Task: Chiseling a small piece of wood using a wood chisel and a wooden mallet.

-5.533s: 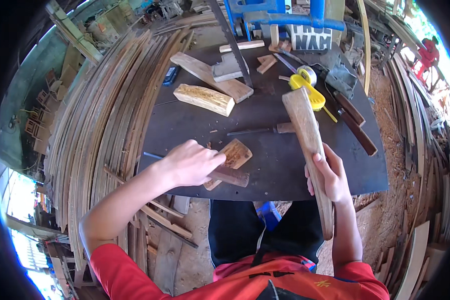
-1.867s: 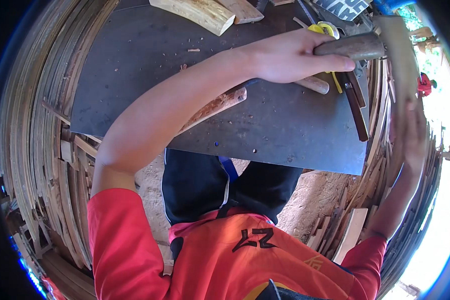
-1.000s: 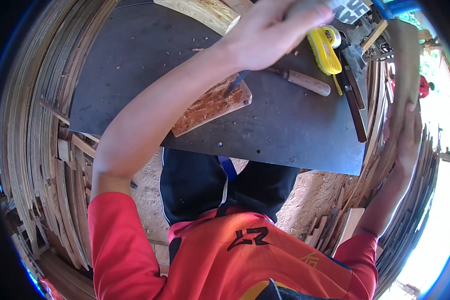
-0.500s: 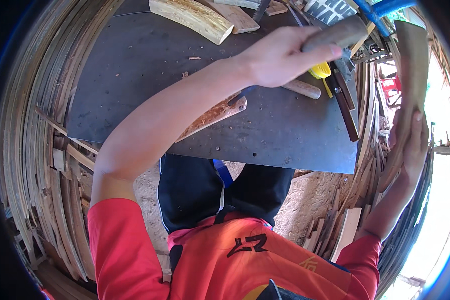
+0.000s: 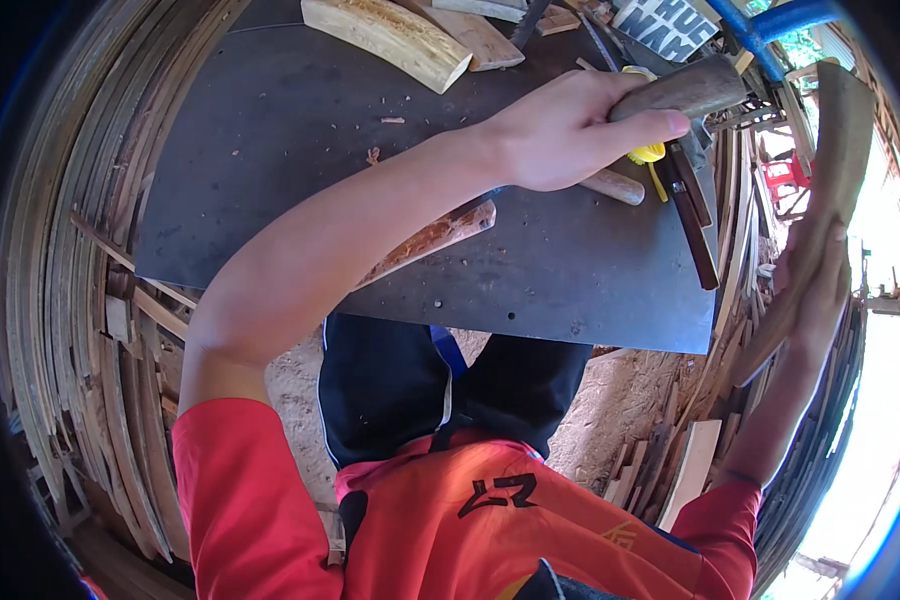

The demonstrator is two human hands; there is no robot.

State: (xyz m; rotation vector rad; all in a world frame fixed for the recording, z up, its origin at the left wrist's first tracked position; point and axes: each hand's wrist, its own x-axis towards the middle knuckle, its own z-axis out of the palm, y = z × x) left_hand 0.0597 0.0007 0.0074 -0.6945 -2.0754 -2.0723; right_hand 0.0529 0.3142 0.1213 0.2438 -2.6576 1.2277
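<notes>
Reaching across the table's far right, my left hand (image 5: 570,125) is closed round a short, thick, dark wooden piece (image 5: 685,88). Its thumb presses along the side, and the piece's far end sticks out to the right. Off the table's right side, my right hand (image 5: 820,275) grips a long, slightly curved piece of wood (image 5: 842,140) near its middle. That wood stands steeply, with its wide end up and its narrower end down beside my forearm. Partly hidden under my left forearm lies a wooden piece with a rough reddish-brown face (image 5: 435,240).
The dark tabletop (image 5: 570,270) carries pale wood blocks (image 5: 390,40) at the back. A yellow tape-like object (image 5: 648,153), a rounded wooden handle (image 5: 615,187) and a dark brown narrow tool (image 5: 692,225) lie near its right edge. Stacked wood strips (image 5: 60,250) line the left; a blue bar (image 5: 750,40) crosses the upper right.
Both hands keep their holds. My left hand and its piece have shifted slightly right and down. The long wood in my right hand has tilted, its top further right and its lower end further left.
</notes>
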